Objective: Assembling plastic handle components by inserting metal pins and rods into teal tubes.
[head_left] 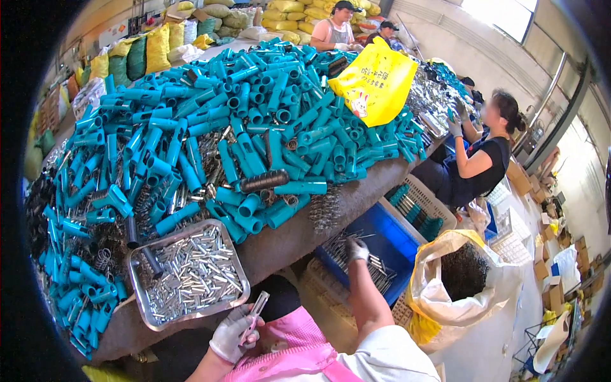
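My left hand (233,336), in a white glove, is closed around a slim silver metal piece (256,312) with a slot-like gap at its upper end. It is just beside a metal tray (244,288) filled with small shiny pins (191,274). My right hand (356,249), also gloved, reaches down into a blue crate (398,245) at the right. Thin metal rods (380,270) lie under and beside that hand. Its fingers point away and are partly hidden, so their grip does not show.
Teal plastic tubes (191,127) heap over the table, with springs (324,213) among them and a yellow bag (375,83) on top. An open sack (439,274) of dark pieces stands right of the crate. A co-worker (487,153) sits at the right; others are at the far side.
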